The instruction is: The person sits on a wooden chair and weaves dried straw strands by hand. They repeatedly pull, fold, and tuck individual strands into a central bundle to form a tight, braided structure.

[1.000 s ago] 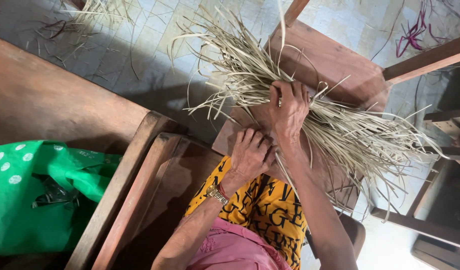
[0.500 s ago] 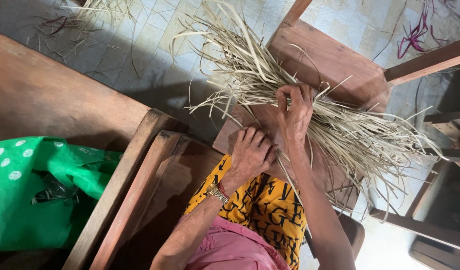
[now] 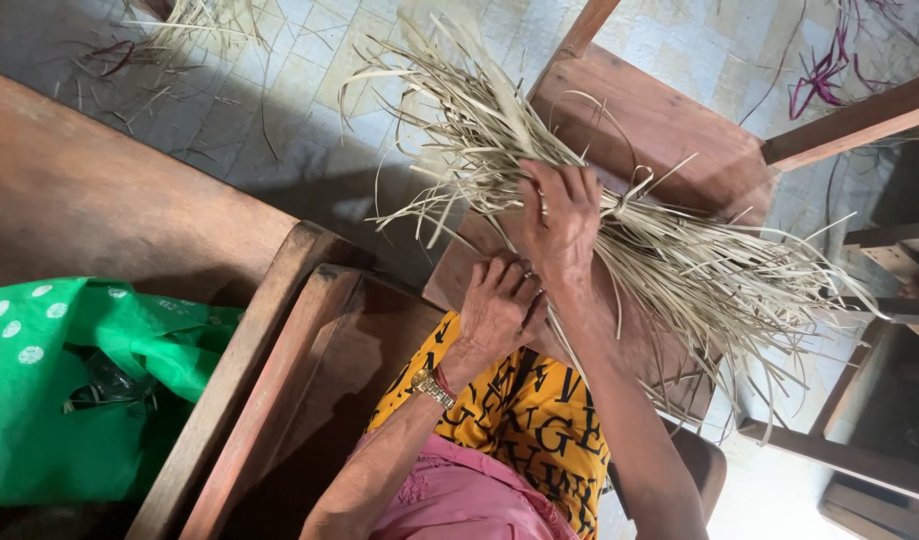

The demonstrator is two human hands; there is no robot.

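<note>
Pressing a sheaf of pale dried straw across a wooden stool, my right hand lies over its middle, fingers loosely curled into the strands. My left hand, just below those fingers, is bunched tight near the stool's edge; what it pinches I cannot tell. Keeping the strands parallel seems wise. A green bag sits well apart.
</note>
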